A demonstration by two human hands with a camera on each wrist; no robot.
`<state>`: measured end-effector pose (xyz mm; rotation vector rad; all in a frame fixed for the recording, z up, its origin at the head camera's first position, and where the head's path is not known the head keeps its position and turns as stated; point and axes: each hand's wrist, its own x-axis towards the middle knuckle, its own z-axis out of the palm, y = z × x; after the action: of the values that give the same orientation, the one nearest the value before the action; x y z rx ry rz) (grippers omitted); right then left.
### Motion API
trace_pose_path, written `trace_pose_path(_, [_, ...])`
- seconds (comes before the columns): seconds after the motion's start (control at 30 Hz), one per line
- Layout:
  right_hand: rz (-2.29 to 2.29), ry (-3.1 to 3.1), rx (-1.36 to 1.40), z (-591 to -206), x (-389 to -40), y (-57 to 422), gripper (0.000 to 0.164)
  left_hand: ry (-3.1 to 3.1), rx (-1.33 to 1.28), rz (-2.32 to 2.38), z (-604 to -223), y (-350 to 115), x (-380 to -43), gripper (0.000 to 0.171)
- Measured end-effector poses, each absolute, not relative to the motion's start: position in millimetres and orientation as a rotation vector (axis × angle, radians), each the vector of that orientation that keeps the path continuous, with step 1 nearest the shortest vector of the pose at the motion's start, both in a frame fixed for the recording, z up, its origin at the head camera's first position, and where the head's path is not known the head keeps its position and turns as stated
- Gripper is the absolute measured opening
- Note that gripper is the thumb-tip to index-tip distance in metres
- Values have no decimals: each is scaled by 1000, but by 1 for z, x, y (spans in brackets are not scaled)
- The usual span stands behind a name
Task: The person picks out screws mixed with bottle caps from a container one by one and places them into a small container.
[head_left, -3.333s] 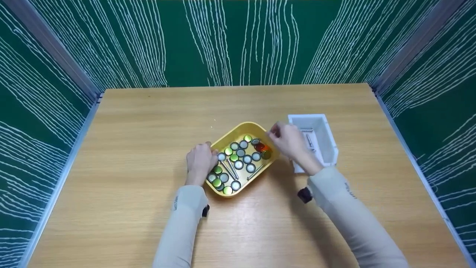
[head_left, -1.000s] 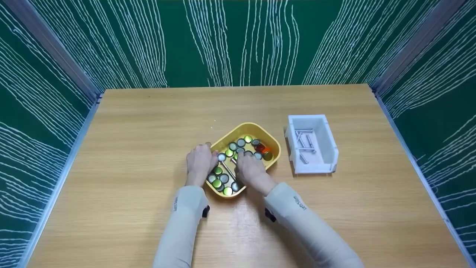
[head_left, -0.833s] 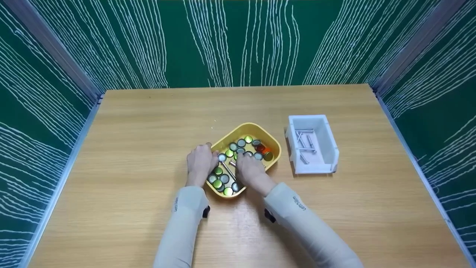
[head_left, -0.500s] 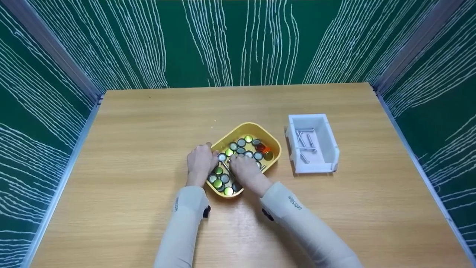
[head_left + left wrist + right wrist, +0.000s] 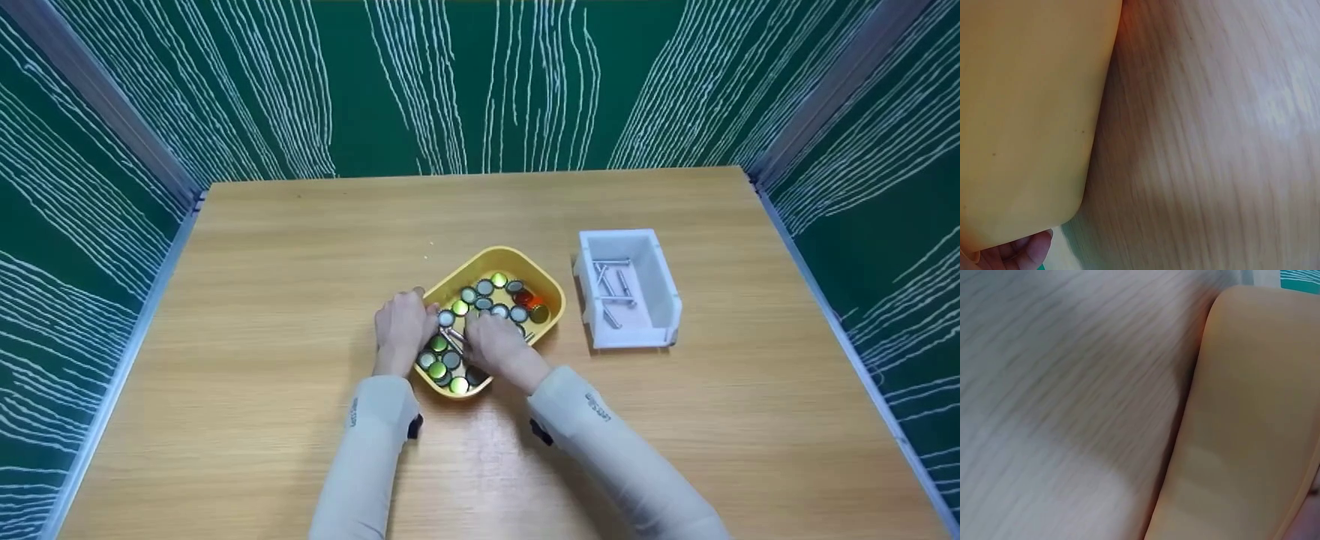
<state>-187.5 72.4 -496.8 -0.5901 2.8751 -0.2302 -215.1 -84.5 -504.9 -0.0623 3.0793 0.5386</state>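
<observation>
A yellow tub point(image 5: 517, 256) holds several bottle caps point(image 5: 459, 307) and some screws point(image 5: 452, 339). My left hand point(image 5: 403, 330) grips the tub's left rim; in the left wrist view its fingertips point(image 5: 1032, 251) show against the tub's wall point(image 5: 1027, 124). My right hand point(image 5: 496, 345) is down inside the tub, fingers curled, beside the screws. Its fingertips are hidden under the hand, so whether they pinch a screw cannot be seen. The right wrist view shows mostly the tub's outer wall point(image 5: 1235, 416).
To the right of the tub stands a white open-fronted bin point(image 5: 663, 289) with several screws point(image 5: 618, 300) in it. Orange-red pieces point(image 5: 528, 298) lie at the tub's right end. Green walls with white lines surround the wooden table point(image 5: 300, 247).
My right hand has come from between the tub and the bin down into the tub, then slightly left. A screw in the tub has shifted toward another one. My left hand stays put.
</observation>
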Motion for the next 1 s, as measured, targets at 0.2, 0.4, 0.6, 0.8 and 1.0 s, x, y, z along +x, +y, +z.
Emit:
trace_pose_path(0.2, [-236,2906,-608,-500,-189,72,30,3084,-57,554,-506,-84,-215,30])
trace_pose_path(0.4, [-591,2745,-511,-500,-195,82,44,3033,-74,548,-505,-84,-215,32])
trace_pose_path(0.6, [-993,2623,-390,-495,-199,91,34,3014,-74,531,-504,-84,-215,33])
trace_pose_path(0.8, [-1182,2396,-217,-488,-202,92,21,3017,-77,537,-504,-84,-215,33])
trace_pose_path(1.0, [-1325,2224,-218,-485,-204,95,25,3077,-59,514,-505,-84,-216,33])
